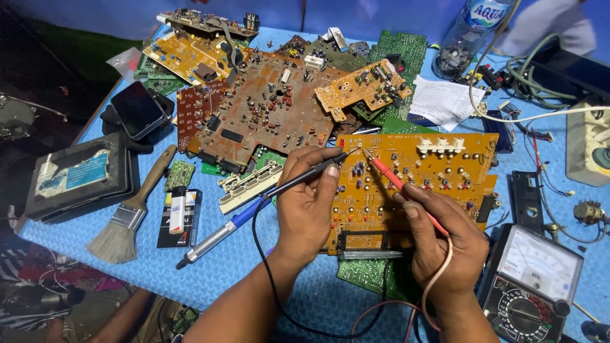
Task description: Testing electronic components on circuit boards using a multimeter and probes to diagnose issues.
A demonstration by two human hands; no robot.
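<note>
Left hand [306, 206] pinching black probe [311, 173], right hand [445, 244] pinching red probe [397, 181], both held pencil-style so 2 tips are meeting close on orange circuit board [413, 184]; analog multimeter [534, 282] sitting just beside for reading.

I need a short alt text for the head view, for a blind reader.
Two hands press meter probes to an orange circuit board: left hand holds the black probe, right hand the red probe. Analog multimeter at right.

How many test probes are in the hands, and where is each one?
2. The black probe is in the left hand; the red probe is in the right hand. Both tips meet near the top left corner of the orange circuit board.
</note>
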